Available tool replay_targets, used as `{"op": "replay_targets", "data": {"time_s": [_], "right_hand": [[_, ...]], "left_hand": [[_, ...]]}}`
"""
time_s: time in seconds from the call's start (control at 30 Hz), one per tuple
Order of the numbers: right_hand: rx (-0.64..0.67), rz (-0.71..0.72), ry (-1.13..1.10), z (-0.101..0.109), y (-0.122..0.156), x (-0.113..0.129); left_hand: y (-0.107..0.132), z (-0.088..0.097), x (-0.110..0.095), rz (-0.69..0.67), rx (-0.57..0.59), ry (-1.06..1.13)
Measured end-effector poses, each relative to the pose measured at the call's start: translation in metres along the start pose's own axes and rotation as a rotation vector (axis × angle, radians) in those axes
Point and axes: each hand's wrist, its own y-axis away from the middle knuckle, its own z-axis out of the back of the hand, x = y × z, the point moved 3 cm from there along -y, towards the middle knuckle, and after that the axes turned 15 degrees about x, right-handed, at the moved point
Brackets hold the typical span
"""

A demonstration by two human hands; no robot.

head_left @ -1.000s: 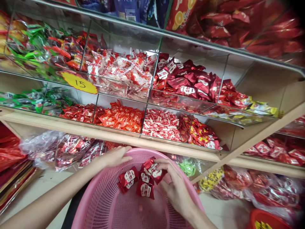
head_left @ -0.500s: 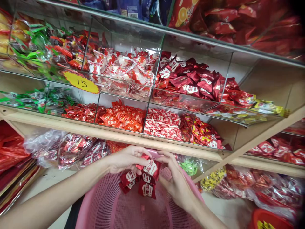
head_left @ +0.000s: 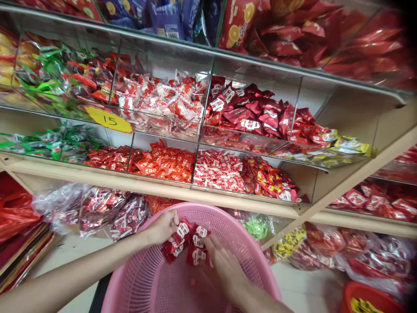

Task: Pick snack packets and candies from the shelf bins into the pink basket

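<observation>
A pink perforated basket (head_left: 124,269) stands below the shelf, under both hands. My left hand (head_left: 166,227) is closed at its back left, with a dark red candy packet (head_left: 183,231) with white lettering at its fingertips. My right hand (head_left: 224,263), slightly blurred, reaches down into the basket with bent fingers on another red candy packet (head_left: 196,255). Its thumb is barely visible. More packets of the same look, including one candy packet (head_left: 199,234) between the hands, lie bunched together there.
Glass-fronted bins (head_left: 163,126) of wrapped candies span the shelves ahead, with a yellow price tag (head_left: 109,119) marked 15. A wooden shelf edge (head_left: 228,201) runs just behind the basket. Plastic bags (head_left: 100,206) of candy sit beneath, and a red tub (head_left: 365,295) is at lower right.
My hands have come down and apart from the packet they both held. The left moved slightly left and closed into a fist; the right went down onto the packets. The view shifted slightly.
</observation>
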Motion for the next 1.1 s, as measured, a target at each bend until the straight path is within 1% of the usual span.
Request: {"op": "replay_targets", "data": {"time_s": [0.1,0.17,0.23,0.33,0.4,0.47,0.5,0.53,0.6,0.63,0.67,0.77,0.93,1.03,1.1], "right_hand": [[0.052,-0.045,0.017,-0.007,-0.001,-0.002],[0.065,-0.060,0.017,-0.009,0.000,-0.002],[0.076,-0.071,0.014,-0.009,0.001,-0.001],[0.103,-0.086,0.023,-0.008,0.001,0.001],[0.119,-0.096,0.044,-0.008,0.000,0.003],[0.138,-0.100,0.074,-0.009,0.000,0.005],[0.139,-0.103,0.087,-0.009,0.000,0.006],[0.139,-0.107,0.097,-0.010,0.001,0.007],[0.136,-0.111,0.103,-0.012,0.003,0.008],[0.135,-0.110,0.104,-0.014,0.004,0.009],[0.134,-0.108,0.107,-0.015,0.005,0.010],[0.133,-0.104,0.138,-0.021,0.006,0.013],[0.102,-0.103,0.295,-0.020,-0.004,0.020],[0.080,-0.075,0.385,-0.021,-0.017,0.016],[0.032,-0.032,0.441,-0.026,-0.029,0.007]], "left_hand": [[-0.002,-0.001,-0.001,0.040,-0.007,-0.112],[0.001,-0.001,-0.005,0.045,-0.022,-0.219],[0.007,0.000,-0.014,0.032,-0.046,-0.378],[0.020,0.005,-0.033,0.036,-0.088,-0.607],[0.025,0.010,-0.047,-0.013,-0.178,-0.788],[0.027,0.017,-0.056,-0.070,-0.322,-0.979],[0.027,0.020,-0.057,-0.060,-0.388,-1.041],[0.025,0.023,-0.054,-0.021,-0.426,-1.063],[0.019,0.028,-0.043,0.103,-0.412,-1.008],[0.017,0.029,-0.038,0.137,-0.384,-0.985],[0.016,0.028,-0.033,0.144,-0.358,-0.981],[0.018,0.025,-0.028,0.085,-0.292,-1.045],[0.022,0.022,-0.036,0.051,-0.243,-1.080],[0.018,0.022,-0.041,0.033,-0.216,-1.087],[0.013,0.024,-0.041,0.022,-0.190,-1.099]]}}
